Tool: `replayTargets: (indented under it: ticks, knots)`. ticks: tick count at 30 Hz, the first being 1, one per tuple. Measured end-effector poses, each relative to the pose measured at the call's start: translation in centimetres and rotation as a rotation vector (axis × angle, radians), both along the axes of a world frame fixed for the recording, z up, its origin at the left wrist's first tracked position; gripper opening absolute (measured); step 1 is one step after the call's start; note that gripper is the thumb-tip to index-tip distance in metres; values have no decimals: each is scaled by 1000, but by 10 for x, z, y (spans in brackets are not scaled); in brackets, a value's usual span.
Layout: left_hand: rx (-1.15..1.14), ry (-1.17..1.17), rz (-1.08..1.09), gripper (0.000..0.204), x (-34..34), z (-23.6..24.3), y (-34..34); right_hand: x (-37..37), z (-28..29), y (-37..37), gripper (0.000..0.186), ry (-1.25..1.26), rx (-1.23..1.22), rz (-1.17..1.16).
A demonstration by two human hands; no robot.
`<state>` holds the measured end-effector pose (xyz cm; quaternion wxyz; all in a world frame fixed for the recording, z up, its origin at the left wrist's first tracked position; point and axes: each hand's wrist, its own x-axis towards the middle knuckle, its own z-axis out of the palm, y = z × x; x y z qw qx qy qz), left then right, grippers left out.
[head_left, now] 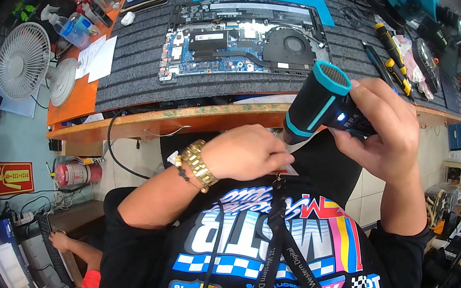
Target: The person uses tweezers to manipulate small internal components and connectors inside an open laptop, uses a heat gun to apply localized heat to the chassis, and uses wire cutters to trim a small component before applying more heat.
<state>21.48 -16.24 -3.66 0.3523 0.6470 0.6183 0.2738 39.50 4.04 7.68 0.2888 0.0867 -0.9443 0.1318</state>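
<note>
A person at a repair bench grips a black handheld blower with turquoise trim [319, 106] in the right hand [383, 129], fingers wrapped around its body, a small blue light showing on its side. Its long axis runs from lower left to upper right, grille end aimed up toward the opened laptop [240, 40] lying on the grey ribbed mat [133, 69] beyond the bench's near edge [180, 118]. The left hand [246, 152], curled with fingertips pressed together, meets the blower's lower end above the chest; what it pinches cannot be told. A red rectangular sign with yellow border [11, 177] hangs low at left beside a red cylinder [74, 175]; white paper sheets [96, 58] lie near the bench's far left corner
</note>
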Motion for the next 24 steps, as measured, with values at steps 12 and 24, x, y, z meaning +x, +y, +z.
replayTargets:
  ticks: [12,24]
  knots:
    - [8,78,137,14,-57,-17,-38,-34,-31,-32,59,73,-95,61]
    - [-279,279,251,22,-67,-22,-75,-61,-69,-52,39,290,-21,145]
